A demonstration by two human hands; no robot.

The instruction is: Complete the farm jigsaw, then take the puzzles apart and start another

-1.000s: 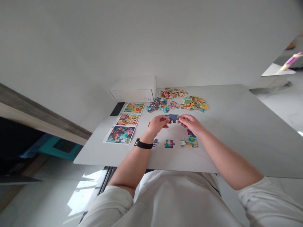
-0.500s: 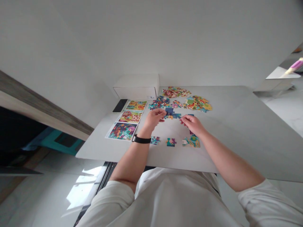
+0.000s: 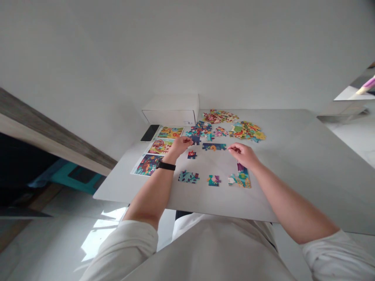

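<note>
My left hand point(image 3: 181, 145) is closed at the fingertips on a dark blue puzzle piece point(image 3: 196, 140), just in front of a heap of dark and teal pieces point(image 3: 200, 128). A joined dark blue strip point(image 3: 214, 146) with an orange shape lies between my hands. My right hand point(image 3: 241, 153) has its fingers pinched beside the strip's right end; what they hold, if anything, is hidden. Below that hand, joined pieces form a corner point(image 3: 240, 181). A small red piece point(image 3: 191, 155), a leaf-patterned section point(image 3: 189, 177) and a teal-pink piece point(image 3: 213, 180) lie apart.
Three picture sheets point(image 3: 160, 146) lie at the left, with a black phone point(image 3: 150, 133) beyond them. A white box point(image 3: 170, 116) stands against the wall. More piece heaps lie at the back: one red point(image 3: 219, 116), one yellow-green point(image 3: 247, 130).
My left hand has drawn the dark blue piece leftward, away from the strip. The small red piece has come into view. My right hand stays by the strip's right end. The view has shifted slightly.
</note>
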